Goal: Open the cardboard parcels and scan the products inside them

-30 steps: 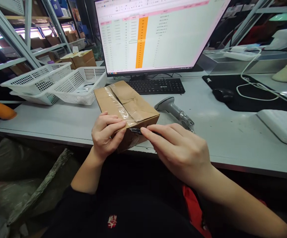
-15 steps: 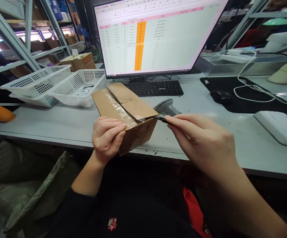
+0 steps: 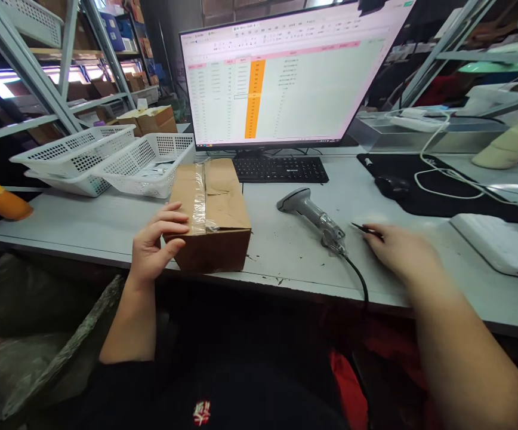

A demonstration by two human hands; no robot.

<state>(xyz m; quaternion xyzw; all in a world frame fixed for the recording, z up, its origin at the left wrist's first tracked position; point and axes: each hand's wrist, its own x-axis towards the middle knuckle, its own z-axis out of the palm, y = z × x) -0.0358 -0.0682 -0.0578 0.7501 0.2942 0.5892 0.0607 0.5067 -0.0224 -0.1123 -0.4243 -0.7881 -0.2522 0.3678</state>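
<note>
A brown cardboard box (image 3: 209, 251) sits on the table's front edge, with clear tape (image 3: 199, 200) along its top seam. The right top flap appears slightly raised at its front edge. My left hand (image 3: 157, 245) rests against the box's front left corner, fingers spread over the top and thumb near the front edge; it does not grasp the box. To the right, low over the tabletop, my right hand (image 3: 391, 245) pinches a slim black knife-like tool (image 3: 361, 228), its tip pointing left. Between box and right hand lies a grey barcode scanner (image 3: 310, 212), its cable hanging over the edge.
Behind the box are a black keyboard (image 3: 281, 170) and a large monitor (image 3: 304, 89). White perforated baskets (image 3: 151, 164) stand at the left. On the right are a mouse (image 3: 392, 186), its black mat (image 3: 438, 197), loose white cables and a white device (image 3: 500, 245).
My right hand has drawn the black tool away from the box's flap, down and right to the tabletop. The box now sits level and further left. My left hand has loosened its grip.
</note>
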